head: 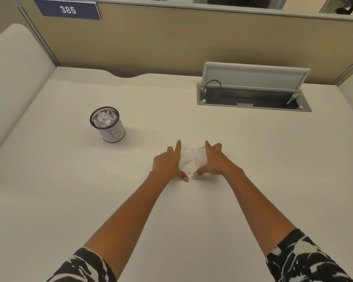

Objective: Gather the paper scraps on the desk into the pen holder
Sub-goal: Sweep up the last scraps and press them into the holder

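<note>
While both hands lie with fingers spread on the desk (253, 139), my left hand (167, 161) and right hand (214, 159) flank the paper scraps (192, 157) mid-desk, gripping nothing. The mesh pen holder (108, 125) stands toward the far-left corner, so I judge the left hand nearer.

Warm, even indoor light gives my white desk (192, 220) a yellowish cast; it is moderately bright, dimmer toward the near corners. Shadows are soft and faint: a pale smudge around the base of the pen holder (108, 127), thin dark lines under my left hand (168, 162) and right hand (212, 161). The wide lens bows the partition (171, 43) and the desk's edges into curves. Detail is soft overall; the white paper scraps (192, 157) between my hands nearly melt into the desk.
</note>
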A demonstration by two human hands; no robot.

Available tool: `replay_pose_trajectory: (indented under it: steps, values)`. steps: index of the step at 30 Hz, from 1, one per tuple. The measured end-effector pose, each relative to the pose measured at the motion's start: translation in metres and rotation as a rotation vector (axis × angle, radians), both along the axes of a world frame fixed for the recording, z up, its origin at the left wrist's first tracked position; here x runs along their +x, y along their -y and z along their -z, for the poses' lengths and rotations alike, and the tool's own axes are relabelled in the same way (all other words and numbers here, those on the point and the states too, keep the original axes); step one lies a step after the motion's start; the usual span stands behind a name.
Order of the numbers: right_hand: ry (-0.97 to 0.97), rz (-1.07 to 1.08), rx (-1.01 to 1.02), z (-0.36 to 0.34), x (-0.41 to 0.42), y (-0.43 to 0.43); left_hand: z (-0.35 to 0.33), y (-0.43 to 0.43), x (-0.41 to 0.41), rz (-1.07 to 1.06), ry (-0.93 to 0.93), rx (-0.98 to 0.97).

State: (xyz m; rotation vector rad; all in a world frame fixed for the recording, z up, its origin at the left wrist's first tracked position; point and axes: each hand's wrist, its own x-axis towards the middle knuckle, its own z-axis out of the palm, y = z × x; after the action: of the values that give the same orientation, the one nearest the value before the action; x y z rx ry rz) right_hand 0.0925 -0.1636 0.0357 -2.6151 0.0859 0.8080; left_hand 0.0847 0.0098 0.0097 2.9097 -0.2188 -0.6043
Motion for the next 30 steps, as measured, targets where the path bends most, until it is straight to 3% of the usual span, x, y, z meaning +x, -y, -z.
replay_pose_trajectory:
  steps: [6,12,15,18,30]
  values:
    - [0.023,-0.161,-0.036,0.001,0.011,-0.013,-0.014,0.013,0.015,0.005,-0.085,-0.090]
    - [0.217,-0.088,0.111,0.008,-0.015,-0.025,-0.017,0.018,0.003,-0.100,-0.031,-0.334]
    - [0.316,-0.090,0.048,0.016,-0.027,-0.028,-0.011,0.017,-0.004,-0.165,-0.013,-0.427]
    - [0.380,-0.134,-0.036,0.022,-0.036,-0.029,-0.005,0.016,-0.010,-0.177,0.029,-0.438]
    - [0.373,0.029,0.033,0.024,-0.044,-0.035,-0.004,0.015,-0.023,-0.141,0.074,-0.347]
